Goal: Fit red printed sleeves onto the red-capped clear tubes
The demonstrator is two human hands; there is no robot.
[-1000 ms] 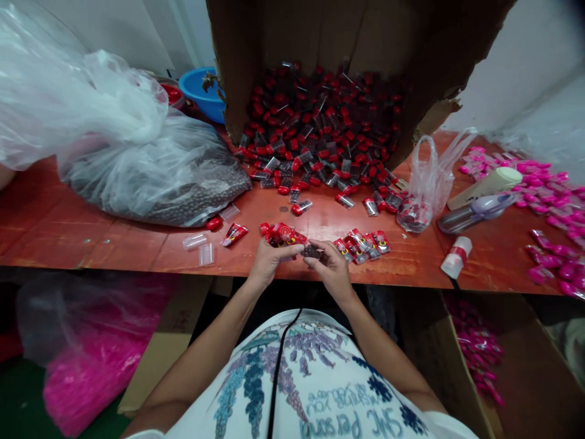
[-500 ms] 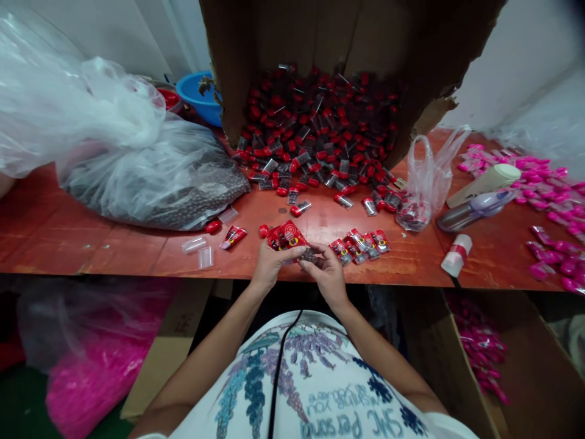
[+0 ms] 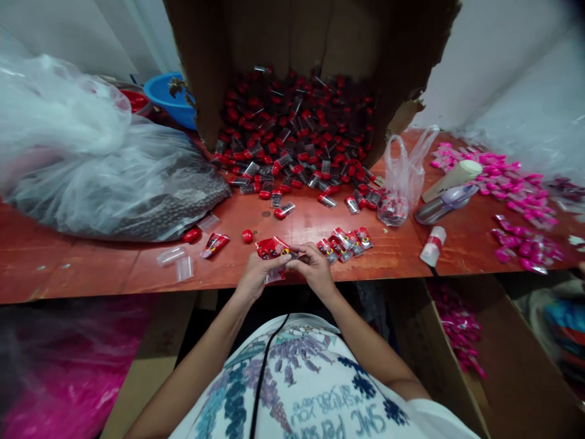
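Red printed plastic packet [image 3: 270,246], just below frame centre: we pinch it in our left hand [image 3: 254,275]; our right hand's [image 3: 315,269] fingers bend at its right end, grip unclear.

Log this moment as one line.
left hand: holding red packet | right hand: pinching its end | right of hands: similar packets | beyond: red-capped tubes in carton

The white shirt [image 3: 320,375] bears purple and blue flowers [image 3: 292,353]; the cord [image 3: 262,378] is black.
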